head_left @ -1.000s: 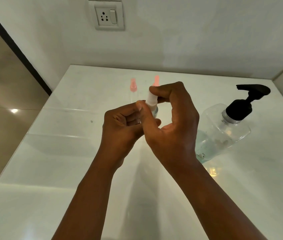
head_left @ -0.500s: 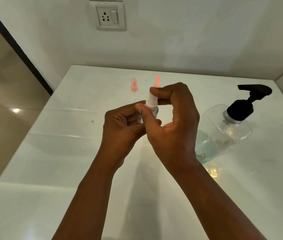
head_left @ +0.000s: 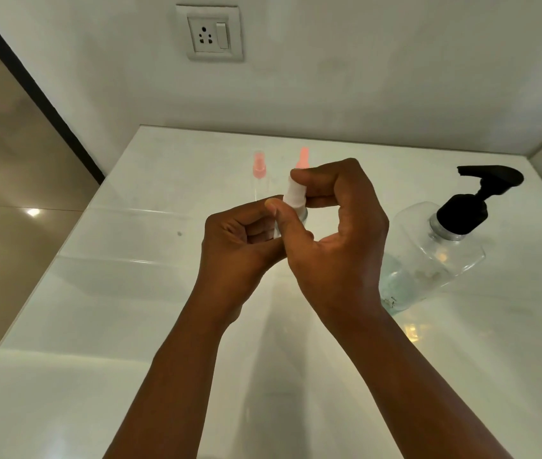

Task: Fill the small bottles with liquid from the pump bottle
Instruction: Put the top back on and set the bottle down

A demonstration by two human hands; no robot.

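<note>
One small bottle [head_left: 291,207] is up in the air between both hands, white cap on top, held just left of the pump bottle [head_left: 435,256]. The left hand [head_left: 240,246] is curled round its clear body, while the right hand [head_left: 339,233] pinches the white cap between thumb and fingers — both grasping the same bottle. Behind it, farther from the person and well left of the pump bottle, stand two more small bottles, each pink-capped: one [head_left: 259,170] fully in view, the other [head_left: 303,159] half hidden by the right hand's fingers. That makes three small bottles, one pump bottle — clear, black-headed, a little liquid low inside — all on the white counter [head_left: 97,309]. One wall socket [head_left: 213,33] sits above.
</note>
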